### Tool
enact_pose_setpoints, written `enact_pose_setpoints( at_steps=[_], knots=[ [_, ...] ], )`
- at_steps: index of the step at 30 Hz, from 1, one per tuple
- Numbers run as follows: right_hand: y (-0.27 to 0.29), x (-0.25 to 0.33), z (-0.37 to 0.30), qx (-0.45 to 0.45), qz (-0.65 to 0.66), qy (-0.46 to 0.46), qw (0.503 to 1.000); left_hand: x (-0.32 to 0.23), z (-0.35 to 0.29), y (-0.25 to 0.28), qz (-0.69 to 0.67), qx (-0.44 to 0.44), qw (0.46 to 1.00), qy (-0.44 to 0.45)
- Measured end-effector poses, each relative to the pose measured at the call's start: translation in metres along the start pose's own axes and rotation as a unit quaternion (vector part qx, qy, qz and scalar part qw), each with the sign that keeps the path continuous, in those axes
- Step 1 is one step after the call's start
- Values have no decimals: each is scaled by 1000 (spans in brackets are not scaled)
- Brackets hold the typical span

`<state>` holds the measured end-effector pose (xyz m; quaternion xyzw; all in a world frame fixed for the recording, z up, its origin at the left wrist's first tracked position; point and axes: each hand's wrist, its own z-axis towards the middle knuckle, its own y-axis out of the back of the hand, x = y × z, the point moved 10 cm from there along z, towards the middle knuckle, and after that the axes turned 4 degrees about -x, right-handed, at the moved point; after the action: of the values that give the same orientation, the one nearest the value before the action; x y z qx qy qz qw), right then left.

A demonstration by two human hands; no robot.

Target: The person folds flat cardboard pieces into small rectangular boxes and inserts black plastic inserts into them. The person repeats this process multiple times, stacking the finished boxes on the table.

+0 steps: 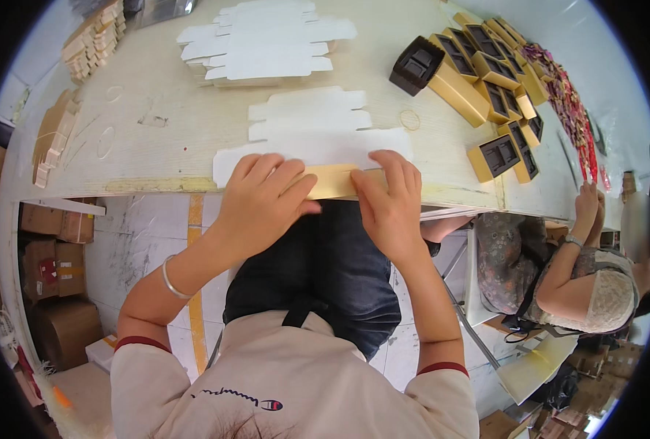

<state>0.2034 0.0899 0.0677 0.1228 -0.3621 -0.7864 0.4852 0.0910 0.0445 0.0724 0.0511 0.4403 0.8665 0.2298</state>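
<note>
A flat box blank (310,124) lies white side up at the table's near edge, just in front of my body. Its near strip is turned up and shows a gold face (334,181). My left hand (263,194) has curled fingers on the left part of this strip, with the thumb below the table edge. On the right part, my right hand (392,196) pinches the strip between bent fingers and thumb. Part of the fold is hidden beneath both hands.
Beyond lies a stack of white blanks (266,44). Gold boxes with dark inserts (497,157) are grouped at the right, near red ribbons (570,102). Bundled folded card pieces (54,135) lie at the left. A co-worker (581,285) sits to the right, hands at the ribbons.
</note>
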Motion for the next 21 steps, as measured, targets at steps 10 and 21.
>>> enact_pose_setpoints(
  at_steps=[10, 21],
  knots=[
    [-30, 19, 9, 143, 63, 5, 988, 35, -5, -14, -154, 74, 980, 99],
    [-44, -1, 10, 238, 315, -284, 874, 19, -8, -6, -98, 109, 977, 155]
  ],
)
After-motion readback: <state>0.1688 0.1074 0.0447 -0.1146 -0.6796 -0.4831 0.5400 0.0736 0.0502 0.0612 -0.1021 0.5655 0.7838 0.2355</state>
